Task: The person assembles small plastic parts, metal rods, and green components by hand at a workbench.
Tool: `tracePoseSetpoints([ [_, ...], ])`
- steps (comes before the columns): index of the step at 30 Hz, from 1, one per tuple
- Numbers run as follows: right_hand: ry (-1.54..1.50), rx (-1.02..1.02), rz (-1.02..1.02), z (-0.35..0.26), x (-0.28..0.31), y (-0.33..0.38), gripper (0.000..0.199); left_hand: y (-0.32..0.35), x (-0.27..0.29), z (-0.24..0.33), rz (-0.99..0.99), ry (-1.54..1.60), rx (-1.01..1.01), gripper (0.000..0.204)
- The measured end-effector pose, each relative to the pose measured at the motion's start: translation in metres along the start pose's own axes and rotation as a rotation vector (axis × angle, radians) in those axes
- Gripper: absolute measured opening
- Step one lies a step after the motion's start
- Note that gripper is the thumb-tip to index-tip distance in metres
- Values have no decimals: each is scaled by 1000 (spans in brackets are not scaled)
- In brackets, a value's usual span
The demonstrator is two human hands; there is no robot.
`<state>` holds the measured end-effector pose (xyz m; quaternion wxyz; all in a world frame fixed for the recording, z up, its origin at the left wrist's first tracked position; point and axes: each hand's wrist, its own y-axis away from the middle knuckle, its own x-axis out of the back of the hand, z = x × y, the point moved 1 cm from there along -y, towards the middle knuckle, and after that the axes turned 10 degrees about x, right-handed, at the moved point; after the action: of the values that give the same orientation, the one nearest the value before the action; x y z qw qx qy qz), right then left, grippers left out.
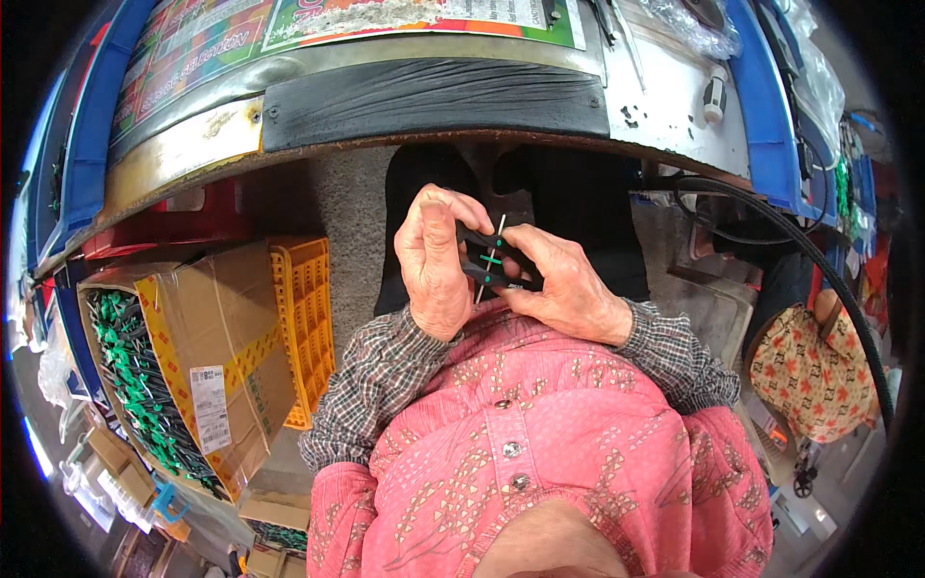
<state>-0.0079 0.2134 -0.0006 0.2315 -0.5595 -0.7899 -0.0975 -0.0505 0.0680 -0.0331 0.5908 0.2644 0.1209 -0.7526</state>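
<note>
In front of my lap, my left hand (434,260) and my right hand (570,287) are close together, both closed on a small black piece with green spots (488,277). A thin, pale metal rod (497,227) runs slantwise across it, sticking out above and below. My left fingers are curled, the thumb along the near side. My right thumb and fingers grip the piece from the right. Its exact kind cannot be made out, as the fingers cover much of it.
A cardboard box (212,356) full of black-and-green pieces (145,385) stands at the left, beside an orange plastic crate (303,332). Ahead is the bench edge with a black strip (434,104). A screwdriver (715,94) lies on it near a blue bin (771,116). A black cable (819,255) curves down at the right.
</note>
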Motion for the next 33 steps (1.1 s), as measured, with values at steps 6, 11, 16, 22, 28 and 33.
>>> tracePoseSetpoints([
  [6, -7, -19, -43, 0, 0, 0, 36, -3, 0, -2, -14, 3, 30, 57],
  [11, -103, -80, -62, -6, -1, -3, 36, -4, 4, -3, 20, -5, -11, 56],
  [16, -319, -181, -71, 0, 3, 0, 22, -4, 11, 0, -31, -136, 17, 58],
  [22, -713, -467, -8, -3, 6, 1, 12, 5, 16, 2, -50, -56, 67, 54],
  [28, -697, -374, 57, 0, 6, 0, 12, 28, 21, 6, -3, -25, 261, 28],
  [33, -686, -383, 66, -3, 0, 1, 13, 32, 17, 15, 28, -93, 209, 26],
])
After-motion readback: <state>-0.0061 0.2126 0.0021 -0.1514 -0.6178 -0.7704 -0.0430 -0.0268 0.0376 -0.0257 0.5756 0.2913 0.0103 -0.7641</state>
